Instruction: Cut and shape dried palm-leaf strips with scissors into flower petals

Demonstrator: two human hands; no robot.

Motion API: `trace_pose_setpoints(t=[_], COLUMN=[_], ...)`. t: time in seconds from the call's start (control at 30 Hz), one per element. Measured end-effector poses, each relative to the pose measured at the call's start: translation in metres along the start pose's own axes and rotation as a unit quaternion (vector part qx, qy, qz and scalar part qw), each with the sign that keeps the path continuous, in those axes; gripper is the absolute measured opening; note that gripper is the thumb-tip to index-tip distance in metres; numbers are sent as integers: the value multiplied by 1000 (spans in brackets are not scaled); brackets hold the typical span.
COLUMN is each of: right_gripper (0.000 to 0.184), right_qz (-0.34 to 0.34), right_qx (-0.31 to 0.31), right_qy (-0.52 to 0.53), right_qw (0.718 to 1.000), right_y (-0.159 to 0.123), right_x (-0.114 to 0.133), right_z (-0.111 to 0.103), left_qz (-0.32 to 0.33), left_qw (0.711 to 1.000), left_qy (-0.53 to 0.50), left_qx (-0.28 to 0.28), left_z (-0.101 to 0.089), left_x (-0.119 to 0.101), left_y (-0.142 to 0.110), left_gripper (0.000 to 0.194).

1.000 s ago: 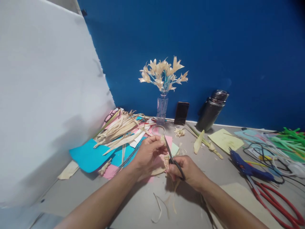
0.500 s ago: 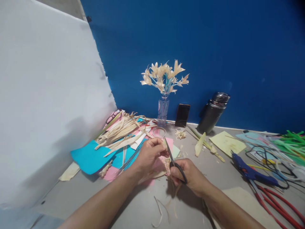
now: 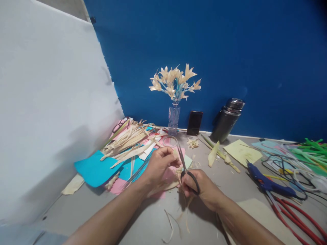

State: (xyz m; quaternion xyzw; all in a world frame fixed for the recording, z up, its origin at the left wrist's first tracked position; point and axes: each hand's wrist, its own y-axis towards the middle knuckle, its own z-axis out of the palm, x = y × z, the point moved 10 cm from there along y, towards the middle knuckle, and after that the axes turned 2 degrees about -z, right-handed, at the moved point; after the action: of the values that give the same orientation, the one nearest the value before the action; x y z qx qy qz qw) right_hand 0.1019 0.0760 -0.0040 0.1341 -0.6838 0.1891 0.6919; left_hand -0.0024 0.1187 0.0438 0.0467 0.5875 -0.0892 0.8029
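My right hand (image 3: 201,189) is closed round the black handles of a pair of scissors (image 3: 184,166), whose blades point up and away from me. My left hand (image 3: 159,165) pinches a pale dried leaf strip (image 3: 175,153) right beside the blades. Both hands hover over a grey table (image 3: 107,207), just in front of pink paper (image 3: 168,175). Thin cut slivers (image 3: 170,224) lie on the table below my hands.
A heap of dried leaf strips (image 3: 130,139) lies on blue paper (image 3: 94,168) at left. At the back stand a vase of leaf flowers (image 3: 175,112), a phone (image 3: 194,123) and a dark flask (image 3: 227,119). A blue glue gun (image 3: 268,183), red cables (image 3: 298,214) and green stems (image 3: 313,149) crowd the right.
The scissors' blades have shifted slightly against the strip my left hand holds. The hands stay in the same spot; the camera view has moved a little.
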Motion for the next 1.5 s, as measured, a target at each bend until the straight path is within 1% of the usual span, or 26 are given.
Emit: trace_pose_setpoints(t=[0.13, 0.23, 0.3, 0.37, 0.47, 0.53, 0.57, 0.6, 0.63, 0.7, 0.77, 0.8, 0.83, 0.87, 0.93, 1.03, 1.13, 1.23, 1.3, 1.37, 1.5], right_gripper=[64, 65, 65, 64, 62, 59, 58, 57, 55, 47, 39, 37, 37, 38, 40, 40, 40, 42, 42, 43, 43], right_qz=[-27, -36, -38, -35, -18, -4, -2, -4, -8, -21, -27, -27, -26, -25, -23, -34, -45, -48, -49, -47, -49], right_qx=[8, 6, 16, 45, 104, 134, 139, 130, 106, 18, -76, -108, -127, -136, -130, -137, -184, -227, -240, -240, -247], right_qy=[-4, -32, -47, -50, -36, -36, -39, -38, -35, -19, 7, 21, 34, 48, 57, 33, 52, 85, 90, 87, 69], right_qw=[1000, 999, 998, 997, 994, 990, 990, 991, 994, 999, 997, 994, 991, 989, 990, 989, 981, 969, 965, 966, 965], right_y=[-1, -2, -3, -4, -8, -11, -12, -11, -10, -7, -6, -6, -7, -7, -6, -6, -9, -11, -11, -10, -11], right_x=[10, 16, 20, 22, 19, 16, 15, 16, 18, 22, 26, 26, 26, 26, 25, 28, 29, 26, 24, 23, 25], right_z=[-6, -13, -16, -15, -11, -8, -8, -10, -14, -28, -43, -48, -50, -50, -47, -47, -55, -60, -60, -57, -56], left_qz=[1, -16, -31, -46, -71, -78, -77, -77, -79, -90, -108, -117, -124, -131, -144, -154, -131, -109, -124, -144, -176], left_qw=[999, 999, 999, 997, 991, 989, 989, 989, 988, 984, 981, 980, 978, 977, 975, 974, 980, 986, 984, 982, 976], left_qy=[31, 33, 12, -17, -51, -48, -39, -28, -18, -2, 10, 18, 24, 30, 39, 43, 17, -24, -40, -50, -95], left_qx=[8, 19, 30, 53, 100, 113, 117, 123, 132, 152, 160, 162, 165, 167, 166, 159, 150, 125, 120, 114, 85], left_z=[0, 1, 1, 5, 12, 14, 14, 14, 16, 20, 23, 25, 27, 30, 33, 34, 29, 21, 21, 23, 25], left_x=[1, 5, 7, 8, 9, 9, 9, 9, 10, 14, 19, 22, 25, 27, 31, 35, 32, 29, 32, 37, 49], left_y=[0, 0, 0, -1, -2, -3, -3, -3, -4, -6, -10, -12, -14, -17, -20, -20, -13, -5, -5, -6, -8], left_gripper=[12, 12, 13, 13, 14, 15, 15, 15, 16, 18, 20, 21, 21, 20, 19, 19, 21, 20, 20, 22, 26])
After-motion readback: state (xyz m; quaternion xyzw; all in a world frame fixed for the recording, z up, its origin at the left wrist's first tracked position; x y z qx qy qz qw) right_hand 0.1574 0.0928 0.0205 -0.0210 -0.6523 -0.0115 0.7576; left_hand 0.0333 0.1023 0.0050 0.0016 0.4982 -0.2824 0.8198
